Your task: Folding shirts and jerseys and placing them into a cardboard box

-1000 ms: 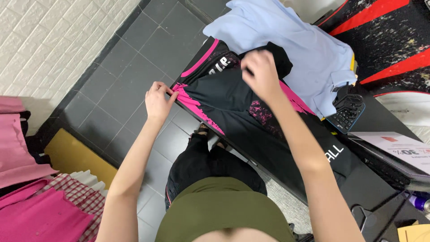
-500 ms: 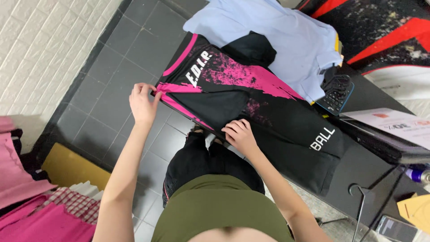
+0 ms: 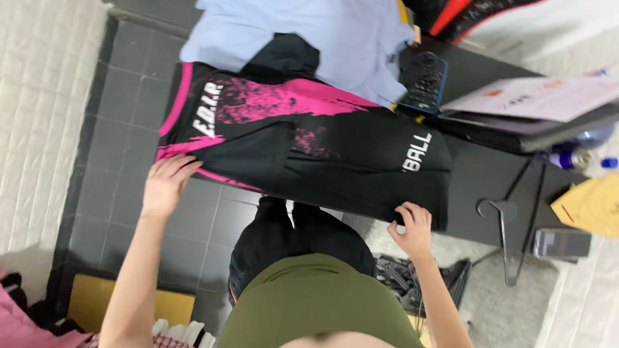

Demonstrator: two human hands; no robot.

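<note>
Toward nine o'clock, lying open and flat with fingers spread: left hand (image 3: 166, 183), pressing on the pink-striped end of the black-and-pink slippery sports jersey (image 3: 309, 154) and clamping nothing. Stretching from nine to three o'clock across the middle, lying flat on the black tabletop (image 3: 483, 187), its left end hanging out over the grey tiled floor (image 3: 116, 129). Toward four o'clock, curling at the jersey's near right corner: right hand (image 3: 409, 227), well apart from the left; impossible to tell whether pinching the hem or only touching it.

Judging the risks:
- Possibly sliding off toward the floor at nine o'clock, with so much smooth cloth overhanging and only a flat palm pinning it.
- Possibly bunching or skewing in the middle, from pulling one corner harder than the other.
- Possibly dragging along the pale blue cotton shirt (image 3: 309, 38) and the small black garment (image 3: 284, 55) overlapping the far edge at twelve o'clock.
- Possibly nudging the black keypad with the blue rim (image 3: 422, 80) at one o'clock, sitting just beside the jersey.
- Possibly snagging a sleeve on the black wire hanger (image 3: 509, 225) at three o'clock, near the right hand.

Counting: two hands, one jersey, one blue shirt, one black garment, one keypad, one hanger.
</note>
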